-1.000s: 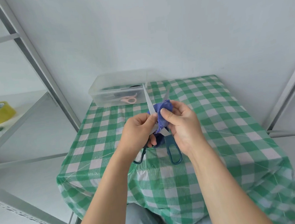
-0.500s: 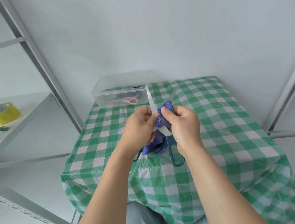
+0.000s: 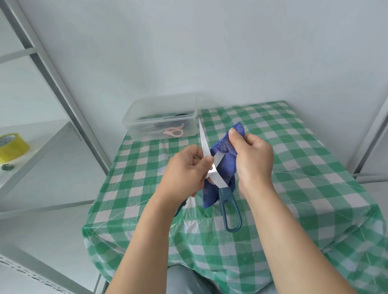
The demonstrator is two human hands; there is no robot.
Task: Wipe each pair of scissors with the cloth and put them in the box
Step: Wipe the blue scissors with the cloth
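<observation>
Head view is showing the table (image 3: 287,159) in green check, with the box (image 3: 136,119) sitting at its far left corner, well apart from the hands. The left hand (image 3: 184,175) is holding the scissors (image 3: 229,206) above the table's middle, fingers curled and thumb pinching near the pivot. The right hand (image 3: 253,159) is pinching the cloth (image 3: 225,170) between thumb and curled fingers. The scissors are standing open: 1 blade is pointing up toward the box, bare, while the other is running into the bunched cloth. 1 teal loop is hanging free below; the other is mostly hidden under the left hand. A pink pair (image 3: 174,132) is lying in the box already.

Judging from this, the wiping step is under way on 1 blade. Doing it well is calling for a firm left pinch at the pivot so the blades are not swinging, and a stroke from pivot out to tip with cloth folded over the blade's back, fingertips staying off the edge. The bare blade is likely needing the same before the scissors go into the box closed.
</observation>
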